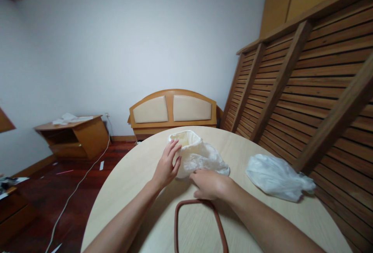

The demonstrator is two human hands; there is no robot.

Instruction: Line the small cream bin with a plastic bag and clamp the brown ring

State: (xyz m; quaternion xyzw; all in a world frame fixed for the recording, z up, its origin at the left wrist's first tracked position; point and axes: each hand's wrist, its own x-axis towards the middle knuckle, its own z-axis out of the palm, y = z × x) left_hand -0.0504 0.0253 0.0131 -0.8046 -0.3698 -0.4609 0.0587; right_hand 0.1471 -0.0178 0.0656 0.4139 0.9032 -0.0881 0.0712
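Note:
A cream-white open-topped container [185, 139] stands on the table, with a crumpled white plastic bag [204, 158] draped over its side and trailing to the right. My left hand [167, 163] rests against the container's left side, fingers apart, their tips near its rim. Low at the front of the bag is my right hand [208, 183], its fingers loosely bent and its thumb apart from them; I see nothing held in it. Just below that hand lies a brown rounded-rectangular ring frame [176, 222], flat on the table and cut off by the lower picture edge.
Another bunched white plastic bag [275, 177] lies on the right of the round pale table [116, 194]. Behind the table is a padded headboard [173, 125]; slatted wood panels [291, 86] lean on the right. A cable [75, 191] runs across the floor past a low cabinet [90, 138].

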